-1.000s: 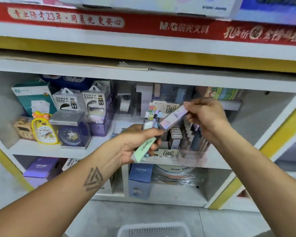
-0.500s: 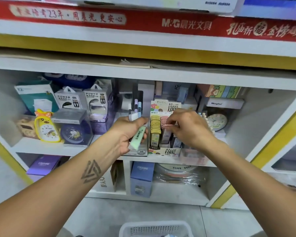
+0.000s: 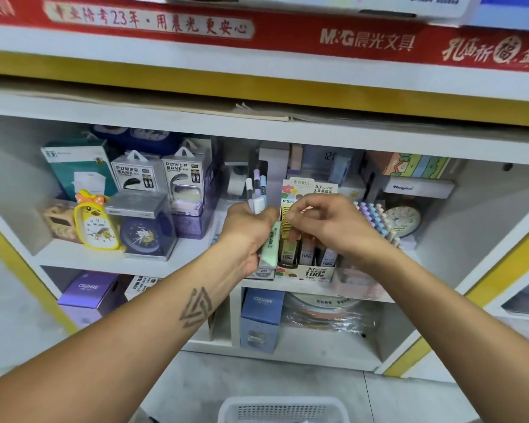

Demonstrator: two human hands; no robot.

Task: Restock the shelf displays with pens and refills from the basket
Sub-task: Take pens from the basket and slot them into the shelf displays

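Shelf (image 3: 110, 254) behind; left hand (image 3: 248, 233) clutching green refill case (image 3: 271, 245) and pens (image 3: 257, 190), right hand (image 3: 324, 221) fingers curled over refill display (image 3: 312, 270).

- The pale green refill case (image 3: 271, 245) is long, flat and printed down its face; it stands nearly upright, gripped in my left hand (image 3: 247, 232).
- Pastel pens (image 3: 256, 190), white, lilac and blue capped, rise above that same fist.
- The refill display box (image 3: 307, 257) sits under my right hand (image 3: 324, 225), its slots packed with upright cases.
- The white basket (image 3: 283, 410) lies well below both hands.
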